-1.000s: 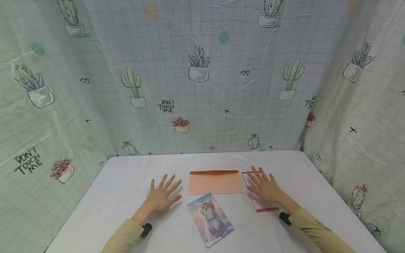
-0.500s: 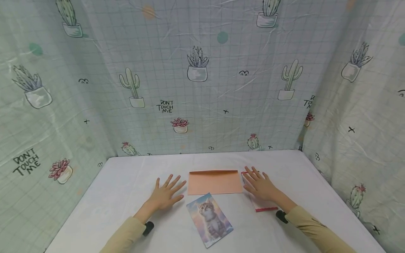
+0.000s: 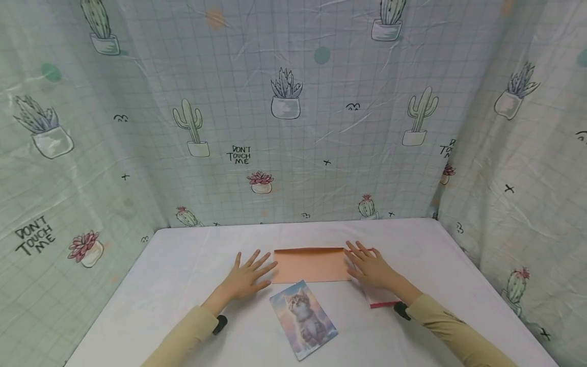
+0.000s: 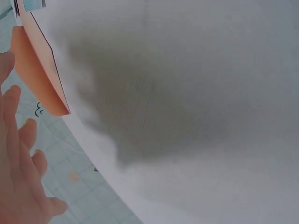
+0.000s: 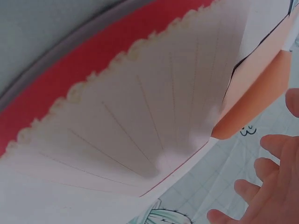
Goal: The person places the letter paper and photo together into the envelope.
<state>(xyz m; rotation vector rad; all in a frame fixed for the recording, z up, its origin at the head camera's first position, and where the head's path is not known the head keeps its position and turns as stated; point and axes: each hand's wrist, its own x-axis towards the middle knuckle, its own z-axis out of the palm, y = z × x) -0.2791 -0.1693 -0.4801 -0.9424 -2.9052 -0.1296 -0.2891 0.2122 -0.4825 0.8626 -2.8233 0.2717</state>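
A white-covered table point(image 3: 137, 295) is enclosed at the back and on both sides by a pale hanging cloth point(image 3: 293, 142), by which the far corners are closely bordered. Faint grid lines, potted cacti and the words "DON'T TOUCH ME" are printed on the cloth, and creases are seen in it. On the table, an orange envelope point(image 3: 309, 267) is laid lengthwise near the middle, with a kitten card point(image 3: 304, 321) set at a slant just on its near side. A red-edged lined sheet point(image 5: 135, 112) is placed to the envelope's right, partly covered from above by the right hand point(image 3: 373, 269). The left hand point(image 3: 246, 280) is held by the envelope's left end, its shadow cast on the white surface. On both hands the fingers are spread wide and nothing is gripped.
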